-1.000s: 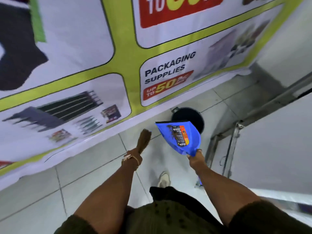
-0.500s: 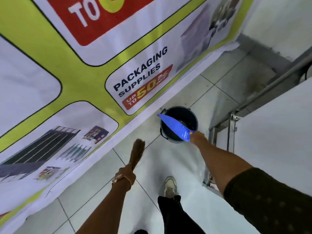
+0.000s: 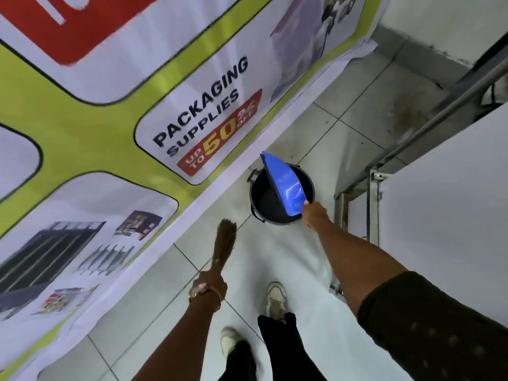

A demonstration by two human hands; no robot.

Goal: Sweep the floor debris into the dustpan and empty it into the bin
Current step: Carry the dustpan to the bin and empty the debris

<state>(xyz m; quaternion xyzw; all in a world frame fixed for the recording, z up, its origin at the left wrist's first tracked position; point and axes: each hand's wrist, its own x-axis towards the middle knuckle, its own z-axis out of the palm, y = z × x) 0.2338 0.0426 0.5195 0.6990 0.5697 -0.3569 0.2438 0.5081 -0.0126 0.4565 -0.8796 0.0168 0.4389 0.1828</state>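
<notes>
Listing by size: large printed vinyl banner (image 3: 115, 133) along the tiled floor (image 3: 343, 127); round black plastic bin (image 3: 257, 199) standing at the banner's foot; blue rigid plastic dustpan (image 3: 284, 185), tipped steeply over the bin's mouth; brown bristle hand broom (image 3: 225, 243), held clear of the floor. Right hand (image 3: 314, 214) was closed on the dustpan's handle; left hand (image 3: 210, 285) was closed on the broom's neck. Dustpan judged light, stiff, smooth-surfaced; best taken by the handle.

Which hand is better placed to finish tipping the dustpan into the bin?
Right. The right hand already grips the blue dustpan, tilted over the black bin. The left hand holds the broom farther back, clear of the bin.
</notes>
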